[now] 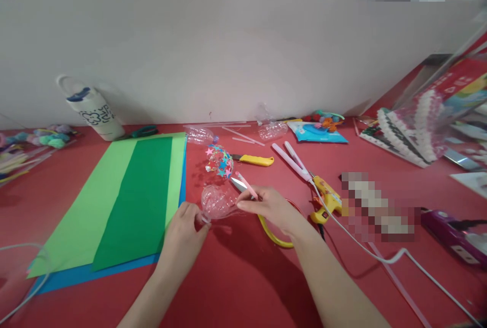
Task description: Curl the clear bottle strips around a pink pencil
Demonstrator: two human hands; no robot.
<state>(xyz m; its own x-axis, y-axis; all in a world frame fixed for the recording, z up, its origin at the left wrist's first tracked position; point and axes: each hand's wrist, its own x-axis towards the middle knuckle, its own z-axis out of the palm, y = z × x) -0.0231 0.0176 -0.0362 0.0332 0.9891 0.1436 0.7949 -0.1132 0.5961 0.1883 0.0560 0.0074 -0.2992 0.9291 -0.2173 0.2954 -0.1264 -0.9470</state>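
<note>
My left hand (186, 226) pinches the narrow end of a clear plastic bottle piece (218, 201), which lies tilted between my hands. My right hand (272, 211) is closed round a slim pink pen (246, 185), its fingertips at the bottle piece's right edge; whether they touch it I cannot tell. A pair of scissors (238, 184) shows its silver blades beside the pen, with red and yellow loops (279, 240) partly hidden under my right hand. Just beyond sits a ball-like piece covered in coloured stars (220, 161). A yellow utility knife (255, 160) lies right of it.
Green sheets (133, 201) over blue lie at left, near a white bottle (97, 115). Clear bottle pieces (200, 135) and a blue packet (317, 132) are along the partition. Right are a pink hair straightener (292, 160), a yellow glue gun (325, 198), cables and a purple power strip (456, 236).
</note>
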